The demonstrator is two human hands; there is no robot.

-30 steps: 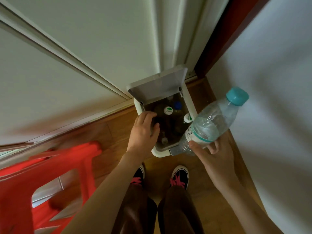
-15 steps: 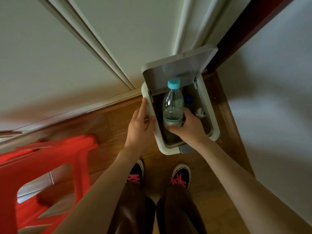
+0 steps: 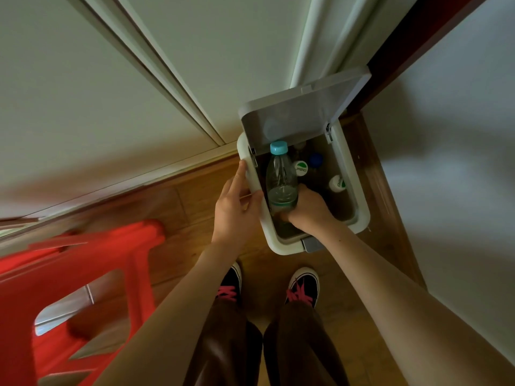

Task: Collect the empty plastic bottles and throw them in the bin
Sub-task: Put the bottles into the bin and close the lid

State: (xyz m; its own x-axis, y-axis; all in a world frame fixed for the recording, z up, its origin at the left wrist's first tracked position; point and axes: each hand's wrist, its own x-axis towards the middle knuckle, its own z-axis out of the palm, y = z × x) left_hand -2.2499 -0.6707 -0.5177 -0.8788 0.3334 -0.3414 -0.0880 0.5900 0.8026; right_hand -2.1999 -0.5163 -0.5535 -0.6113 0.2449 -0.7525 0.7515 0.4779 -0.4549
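Observation:
A white bin (image 3: 362,213) stands on the wooden floor in the corner, its lid (image 3: 303,118) raised against the wall. My right hand (image 3: 309,211) is inside the bin's mouth, shut on the lower part of a clear plastic bottle (image 3: 281,179) with a teal cap, which stands upright along the bin's left wall. My left hand (image 3: 237,207) rests flat on the bin's left rim, thumb over the edge. Other bottles lie deeper inside: two white caps with green print (image 3: 301,168) (image 3: 337,183) and a blue cap (image 3: 316,159).
A red plastic stool (image 3: 69,274) stands at the left, close to my left arm. White door panels rise behind the bin, a white wall at the right, a dark red frame (image 3: 412,37) in the corner. My two dark shoes with pink laces (image 3: 302,285) stand just before the bin.
My right hand has carried the teal-capped bottle from above the bin's right side down into the bin. My left hand has shifted from the opening to the left rim.

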